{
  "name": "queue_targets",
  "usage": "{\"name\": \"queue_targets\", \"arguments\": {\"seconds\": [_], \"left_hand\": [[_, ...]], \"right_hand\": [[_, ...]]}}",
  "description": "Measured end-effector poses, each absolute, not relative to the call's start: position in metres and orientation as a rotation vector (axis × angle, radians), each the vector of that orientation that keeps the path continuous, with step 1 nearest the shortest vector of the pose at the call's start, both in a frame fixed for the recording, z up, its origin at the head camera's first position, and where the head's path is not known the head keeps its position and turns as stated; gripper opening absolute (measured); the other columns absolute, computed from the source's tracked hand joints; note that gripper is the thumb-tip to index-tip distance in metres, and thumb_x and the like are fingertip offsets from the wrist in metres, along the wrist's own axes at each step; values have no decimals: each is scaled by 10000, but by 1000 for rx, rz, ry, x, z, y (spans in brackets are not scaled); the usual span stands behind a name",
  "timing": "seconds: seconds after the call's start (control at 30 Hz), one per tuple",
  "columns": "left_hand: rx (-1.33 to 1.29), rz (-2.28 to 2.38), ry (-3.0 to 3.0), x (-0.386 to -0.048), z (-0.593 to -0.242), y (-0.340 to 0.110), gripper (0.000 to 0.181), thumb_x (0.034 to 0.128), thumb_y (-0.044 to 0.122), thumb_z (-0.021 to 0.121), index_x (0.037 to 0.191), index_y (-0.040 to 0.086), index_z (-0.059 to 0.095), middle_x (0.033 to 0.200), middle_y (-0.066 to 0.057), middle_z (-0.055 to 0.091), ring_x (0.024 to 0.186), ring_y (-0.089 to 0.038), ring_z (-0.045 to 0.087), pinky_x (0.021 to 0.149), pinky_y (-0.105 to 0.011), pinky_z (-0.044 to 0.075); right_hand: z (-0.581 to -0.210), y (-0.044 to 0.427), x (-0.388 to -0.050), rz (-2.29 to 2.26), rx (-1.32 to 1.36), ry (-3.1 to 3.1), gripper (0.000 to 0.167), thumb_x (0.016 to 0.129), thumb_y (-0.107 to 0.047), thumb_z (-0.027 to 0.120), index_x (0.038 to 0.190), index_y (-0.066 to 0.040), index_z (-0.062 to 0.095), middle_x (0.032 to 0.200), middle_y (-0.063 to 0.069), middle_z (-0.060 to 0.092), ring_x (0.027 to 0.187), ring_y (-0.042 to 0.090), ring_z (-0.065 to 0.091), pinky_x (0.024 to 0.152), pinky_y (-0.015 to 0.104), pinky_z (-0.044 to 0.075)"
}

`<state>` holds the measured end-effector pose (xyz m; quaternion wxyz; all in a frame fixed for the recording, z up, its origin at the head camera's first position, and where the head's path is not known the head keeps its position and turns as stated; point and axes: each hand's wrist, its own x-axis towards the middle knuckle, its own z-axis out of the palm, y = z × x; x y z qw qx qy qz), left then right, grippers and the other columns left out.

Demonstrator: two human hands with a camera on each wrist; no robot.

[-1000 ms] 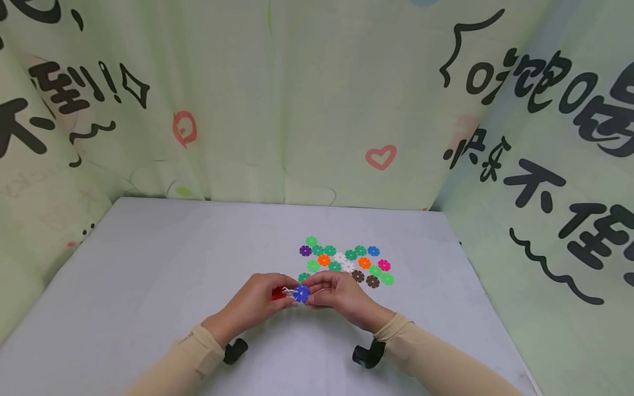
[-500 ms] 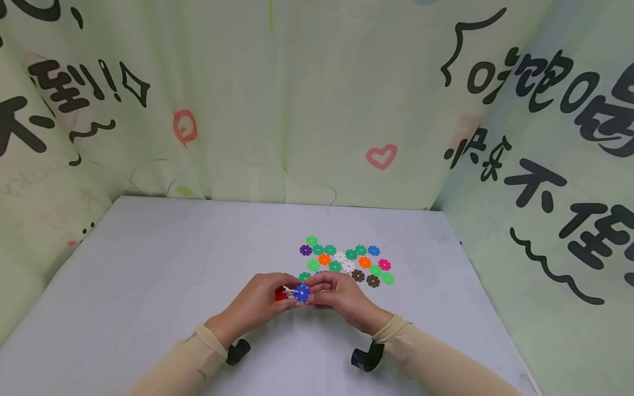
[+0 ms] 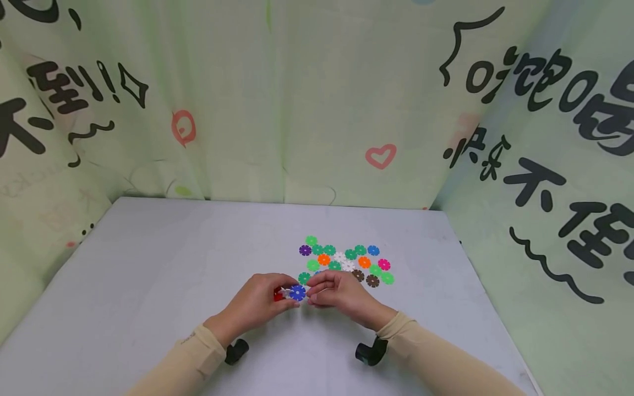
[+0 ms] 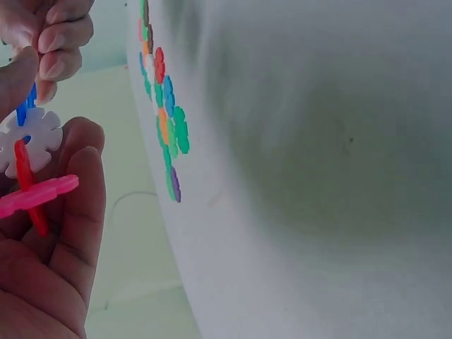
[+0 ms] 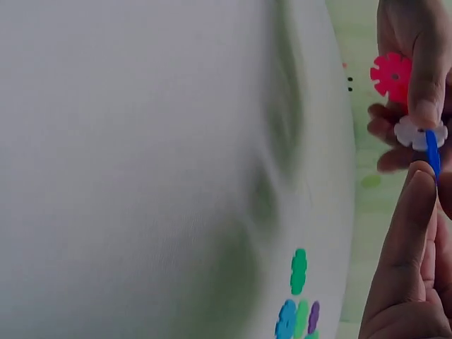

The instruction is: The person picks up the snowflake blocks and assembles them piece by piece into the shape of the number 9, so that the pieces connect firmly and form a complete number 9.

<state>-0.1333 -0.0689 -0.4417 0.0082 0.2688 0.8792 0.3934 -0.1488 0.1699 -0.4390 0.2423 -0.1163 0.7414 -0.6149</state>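
My left hand holds a small chain of plastic snowflake discs, its fingers and thumb around the red and white end. In the left wrist view the chain shows a pink disc, a red disc seen edge-on, a white disc and a blue disc, slotted into each other at angles. The blue disc faces up in the head view. Bent fingers of my right hand are at its right edge; the right wrist view has the thumb and fingertips pinching the blue disc's end.
Beyond the hands, loose snowflake discs lie flat on the white table: several green ones, two orange ones such as this orange disc, brown discs, a purple disc and a magenta disc. A printed curtain surrounds the table.
The blue disc has shifted slightly left, toward my left hand, and turned to show more of its face. Both hands stay nearly in place; the loose discs have not moved.
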Motion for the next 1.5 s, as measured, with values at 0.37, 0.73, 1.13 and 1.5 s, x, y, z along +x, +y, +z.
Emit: {"name": "queue_targets", "arguments": {"seconds": [0.37,0.73,1.13,1.5], "left_hand": [[754,1173,2764,-135,-448,-73,355,827,266,836,1144,147,730,986,103,692,790,-33,589,721,-248,528],[747,1137,2775,-134,-449,-74,368,821,264,841,1151,144,730,978,94,691,774,-51,572,698,-248,518],[749,1122,2777,-136,-450,-74,380,823,263,839,1166,144,724,1026,68,704,843,-56,614,767,-280,538],[738,1115,2789,-136,-451,-74,381,822,281,839,1164,159,727,997,93,697,822,-47,595,748,-273,528]], "right_hand": [[-449,204,-170,-1446,-309,2326,306,902,-59,719,1188,21,641,1059,133,676,935,241,672,823,318,561],[-461,211,-188,-1052,-409,2686,256,861,-18,744,1101,-100,707,1015,-11,671,870,154,626,773,291,550],[-465,207,-193,-810,-446,2850,262,818,-91,813,1069,-135,749,949,-37,632,854,155,566,726,282,517],[-463,206,-199,-758,-368,2812,245,804,-148,840,960,-125,652,872,-9,555,812,171,535,680,285,500]]}}
